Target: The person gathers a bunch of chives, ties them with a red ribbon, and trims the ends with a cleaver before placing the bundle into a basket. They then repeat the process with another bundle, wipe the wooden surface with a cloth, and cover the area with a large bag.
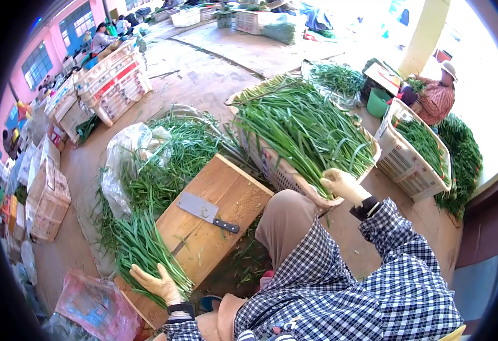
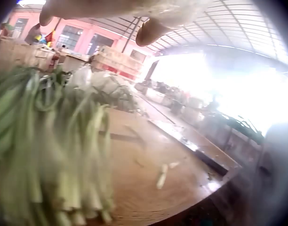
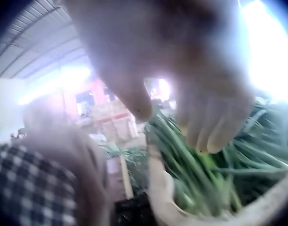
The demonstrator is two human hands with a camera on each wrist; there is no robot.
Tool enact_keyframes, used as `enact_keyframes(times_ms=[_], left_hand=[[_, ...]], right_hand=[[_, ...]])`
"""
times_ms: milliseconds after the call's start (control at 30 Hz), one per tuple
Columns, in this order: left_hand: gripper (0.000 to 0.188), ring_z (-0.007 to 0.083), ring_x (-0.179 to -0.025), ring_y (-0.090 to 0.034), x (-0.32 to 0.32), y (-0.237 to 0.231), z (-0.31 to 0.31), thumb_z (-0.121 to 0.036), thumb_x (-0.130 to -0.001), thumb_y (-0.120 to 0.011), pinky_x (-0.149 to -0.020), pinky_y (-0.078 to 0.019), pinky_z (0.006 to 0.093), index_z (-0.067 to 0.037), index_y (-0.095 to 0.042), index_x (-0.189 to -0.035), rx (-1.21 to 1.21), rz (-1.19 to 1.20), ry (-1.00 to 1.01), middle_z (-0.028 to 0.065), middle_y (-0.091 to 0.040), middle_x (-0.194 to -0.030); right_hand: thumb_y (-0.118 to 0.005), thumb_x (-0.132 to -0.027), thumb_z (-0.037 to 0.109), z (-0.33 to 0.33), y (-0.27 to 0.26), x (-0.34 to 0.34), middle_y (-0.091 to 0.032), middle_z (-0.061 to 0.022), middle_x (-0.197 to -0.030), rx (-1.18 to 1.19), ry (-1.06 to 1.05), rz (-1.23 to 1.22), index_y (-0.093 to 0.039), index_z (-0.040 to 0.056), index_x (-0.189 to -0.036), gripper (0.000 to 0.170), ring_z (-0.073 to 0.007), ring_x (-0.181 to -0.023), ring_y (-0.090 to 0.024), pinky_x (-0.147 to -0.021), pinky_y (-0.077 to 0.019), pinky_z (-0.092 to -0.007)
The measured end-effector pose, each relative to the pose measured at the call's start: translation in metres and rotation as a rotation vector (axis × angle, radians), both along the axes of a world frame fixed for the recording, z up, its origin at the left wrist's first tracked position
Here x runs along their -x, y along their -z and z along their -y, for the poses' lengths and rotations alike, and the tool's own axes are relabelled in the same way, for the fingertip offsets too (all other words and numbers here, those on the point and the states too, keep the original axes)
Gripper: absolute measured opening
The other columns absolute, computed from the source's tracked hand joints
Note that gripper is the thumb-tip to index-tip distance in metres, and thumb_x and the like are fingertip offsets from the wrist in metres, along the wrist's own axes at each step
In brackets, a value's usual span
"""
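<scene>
My gloved left hand (image 1: 157, 282), fingers spread, is over the pale cut ends of a bundle of long green stalks (image 1: 144, 241). The left wrist view shows these stalks (image 2: 64, 155) lying at the board's edge, with the thumb (image 2: 151, 32) well above. A cleaver (image 1: 198, 207) with a black handle lies flat on the wooden board (image 1: 226, 173). My gloved right hand (image 1: 343, 184) is at the near corner of a basket (image 1: 266, 162) piled with long green stalks (image 1: 300, 122). Its fingers (image 3: 219, 127) hang just over the stalks, apart from the thumb.
Loose trimmed leaves (image 1: 183, 139) and a clear plastic bag (image 1: 121, 162) lie beyond the board. A pink plastic bag (image 1: 98, 301) is at lower left. To the right, a seated person (image 1: 434, 99) works beside another basket (image 1: 411, 156). White crates (image 1: 115, 85) stand at back left.
</scene>
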State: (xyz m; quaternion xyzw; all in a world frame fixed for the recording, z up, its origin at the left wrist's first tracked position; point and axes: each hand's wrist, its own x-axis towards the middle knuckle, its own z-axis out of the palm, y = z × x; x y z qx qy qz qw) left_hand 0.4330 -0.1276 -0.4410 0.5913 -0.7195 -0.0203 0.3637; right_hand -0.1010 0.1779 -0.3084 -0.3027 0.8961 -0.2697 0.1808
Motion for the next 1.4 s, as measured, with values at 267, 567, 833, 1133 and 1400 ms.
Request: enact_keyframes(times_ms=[267, 567, 833, 1133, 1400], left_hand=[[0.084, 0.0434, -0.15, -0.023, 0.137, -0.054, -0.078, -0.015, -0.088, -0.07, -0.123, -0.0207, 0.0508, -0.007, -0.025, -0.158, -0.194, -0.078, 0.494, 0.0272, -0.022, -0.162], [0.084, 0.045, -0.147, -0.028, 0.165, -0.014, -0.104, -0.016, -0.084, -0.073, -0.12, -0.025, 0.0527, -0.003, -0.031, -0.155, -0.279, -0.123, 0.672, 0.0283, -0.024, -0.16], [0.081, 0.0445, -0.146, -0.03, 0.171, -0.019, -0.106, -0.015, -0.084, -0.074, -0.119, -0.0263, 0.0519, -0.002, -0.034, -0.154, -0.28, -0.077, 0.669, 0.0273, -0.028, -0.159], [0.079, 0.0423, -0.147, -0.028, 0.185, -0.016, -0.107, -0.011, -0.085, -0.072, -0.121, -0.025, 0.0488, -0.001, -0.035, -0.153, -0.325, -0.132, 0.732, 0.0272, -0.026, -0.159], [0.073, 0.0411, -0.146, -0.031, 0.169, -0.007, -0.095, -0.008, -0.085, -0.071, -0.121, -0.0261, 0.0481, 0.0, -0.039, -0.15, -0.349, -0.116, 0.662, 0.0254, -0.031, -0.158]], right_hand=[[-0.068, -0.079, 0.052, -0.006, 0.056, 0.029, -0.071, -0.0252, -0.102, -0.453, -0.119, -0.205, -0.065, -0.005, -0.107, 0.063, -0.0377, -0.098, -0.07, -0.089, -0.0549, -0.0439], [-0.072, -0.08, 0.048, -0.007, 0.072, 0.038, -0.069, -0.0319, -0.099, -0.291, -0.214, -0.052, -0.067, -0.0114, -0.092, 0.061, -0.0391, -0.09, -0.071, -0.083, -0.0552, -0.0439], [-0.069, -0.08, 0.053, 0.003, 0.04, 0.046, -0.074, -0.019, -0.091, -0.406, -0.343, 0.116, -0.074, -0.003, -0.094, 0.058, -0.0311, -0.082, -0.07, -0.075, -0.0527, -0.0409], [-0.074, -0.077, 0.051, 0.003, 0.052, 0.056, -0.074, -0.0212, -0.1, -0.338, -0.047, 0.355, -0.074, -0.0059, -0.101, 0.062, -0.0307, -0.09, -0.071, -0.081, -0.0541, -0.038], [-0.078, -0.079, 0.063, 0.004, 0.045, 0.035, -0.071, -0.0253, -0.102, -0.28, -0.066, 0.418, -0.062, -0.0121, -0.117, 0.085, -0.0341, -0.092, -0.069, -0.081, -0.0539, -0.0368]])
